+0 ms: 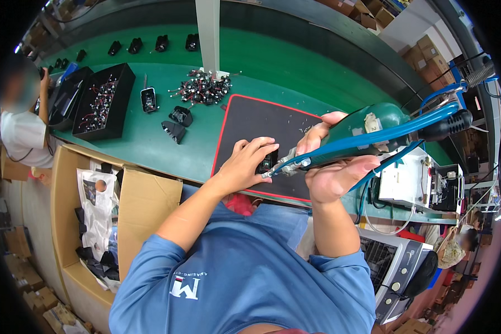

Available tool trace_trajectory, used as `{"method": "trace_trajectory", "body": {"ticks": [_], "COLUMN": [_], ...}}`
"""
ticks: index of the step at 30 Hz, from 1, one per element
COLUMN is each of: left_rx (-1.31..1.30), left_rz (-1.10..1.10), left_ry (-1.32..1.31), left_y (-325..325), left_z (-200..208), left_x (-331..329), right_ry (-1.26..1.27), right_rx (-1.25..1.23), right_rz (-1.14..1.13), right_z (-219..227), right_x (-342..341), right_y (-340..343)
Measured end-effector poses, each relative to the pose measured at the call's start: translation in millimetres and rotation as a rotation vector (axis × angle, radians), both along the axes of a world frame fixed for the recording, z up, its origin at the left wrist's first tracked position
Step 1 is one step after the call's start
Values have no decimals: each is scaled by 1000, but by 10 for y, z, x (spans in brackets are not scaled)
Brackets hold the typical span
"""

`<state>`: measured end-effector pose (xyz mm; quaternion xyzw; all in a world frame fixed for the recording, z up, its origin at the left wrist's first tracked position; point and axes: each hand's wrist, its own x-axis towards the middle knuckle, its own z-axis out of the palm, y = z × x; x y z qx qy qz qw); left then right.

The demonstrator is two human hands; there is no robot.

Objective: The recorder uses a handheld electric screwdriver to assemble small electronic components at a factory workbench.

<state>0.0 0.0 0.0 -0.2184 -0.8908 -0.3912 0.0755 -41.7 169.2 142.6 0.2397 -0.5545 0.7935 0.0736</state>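
My right hand is wrapped round a green power screwdriver, tilted with its tip toward the left. A blue hose runs along the tool. The tip comes down beside a small black plastic housing on the black mat with a red border. Curled over that housing, my left hand steadies it with fingers and thumb. The fingers and the tool partly hide the housing. Small loose screws lie on the mat beyond the tool.
Left of the mat are two black housings, another open housing and a pile of wired parts. A black bin holds more. An open carton stands at the near left. Another person is at far left.
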Motion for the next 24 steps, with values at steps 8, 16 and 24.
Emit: {"method": "trace_trajectory", "body": {"ticks": [8,16,24], "left_rx": [97,85,128], "left_rz": [23,22,18], "left_ry": [53,55,78], "left_y": [-66,-73,-69], "left_z": [-20,1,-14], "left_x": [52,50,34], "right_ry": [-25,-28,-34], "right_rx": [35,56,41], "right_rz": [-31,-52,-49], "right_z": [-54,-96,-141], "right_x": [21,17,23], "right_y": [-27,-49,-59]}}
